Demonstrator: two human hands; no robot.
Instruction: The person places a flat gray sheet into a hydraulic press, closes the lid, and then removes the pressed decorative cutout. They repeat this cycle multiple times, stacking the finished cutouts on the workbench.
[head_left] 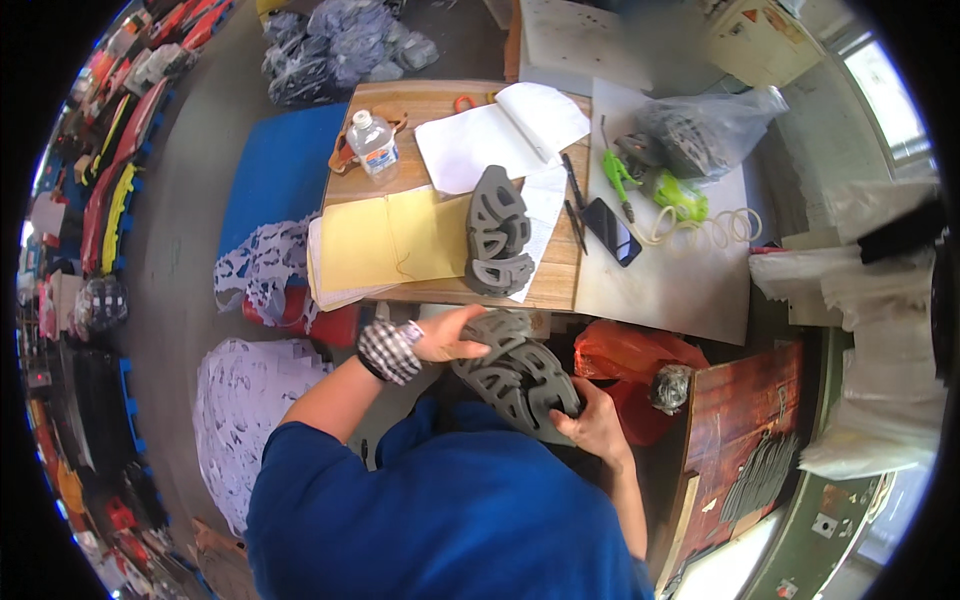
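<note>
Close to my body I hold a grey moulded piece with large cut-out openings, tilted, below the table's near edge. My left hand, with a checked cuff at its wrist, grips the upper left end between thumb and fingers. At the lower right end my right hand has its thumb on top, its fingers partly hidden. A similar grey openwork piece lies on the wooden table, across the right edge of a yellow paper stack.
On the table are a clear bottle and an open notebook. Farther right lie a phone, a green air gun, a coiled hose and a plastic bag. A red bag hangs below the edge.
</note>
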